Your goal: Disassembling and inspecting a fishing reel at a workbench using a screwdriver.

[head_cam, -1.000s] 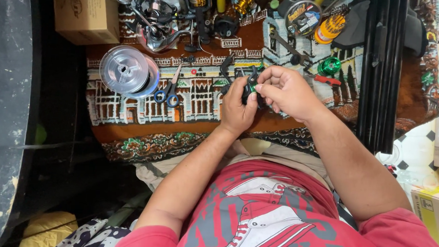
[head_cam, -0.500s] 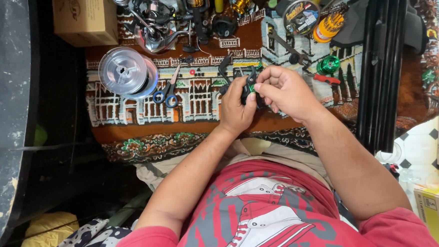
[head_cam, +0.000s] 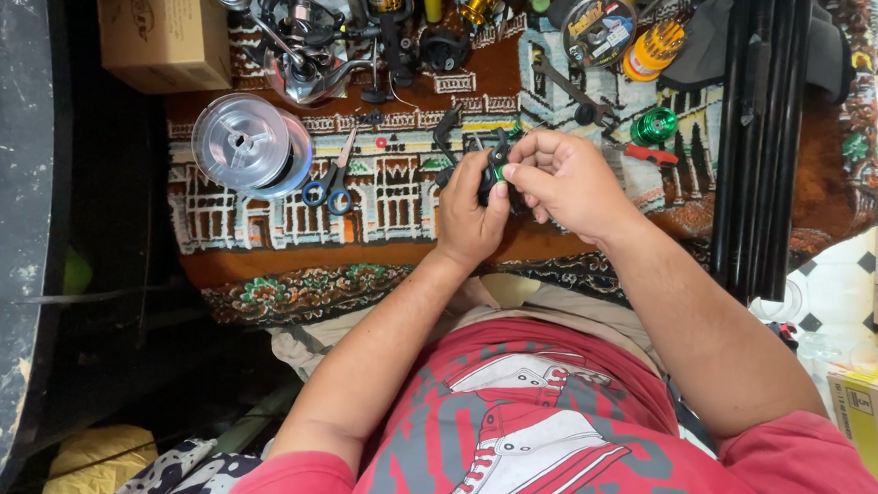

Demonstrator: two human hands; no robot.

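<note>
- Head view: a small black part with a green piece [head_cam: 496, 170] sits between both hands, above the middle of the bench, just over the patterned cloth [head_cam: 260, 228].
- Left hand [head_cam: 469, 214] is closed around the part from below, thumb pressed up against it.
- Right hand [head_cam: 562, 183] is pinched on the same part from the right, fingertips [head_cam: 511, 173] touching its green piece. The two hands are together, touching at the part.
- Exact shape of the part: cannot tell, mostly hidden by fingers.
- Just left of the hands: blue-handled scissors [head_cam: 330, 183] lying flat on the cloth.
- Further left: a clear spool of line [head_cam: 247, 145], lying flat, touching or nearly touching the scissors' handles.
- Right of the hands: a small red-handled tool [head_cam: 650, 154] and, just above it, a green metal spool [head_cam: 654, 125].
- Far edge of the bench: a cluster of fishing reels and metal parts [head_cam: 314, 45], a round flat tin [head_cam: 598, 27] and a yellow ribbed holder [head_cam: 654, 48].
- Far left corner: a cardboard box [head_cam: 160, 27].
- Right side: a bundle of black rods [head_cam: 758, 143] lying across the bench toward the person.
- Person wears a red printed shirt [head_cam: 549, 443].
</note>
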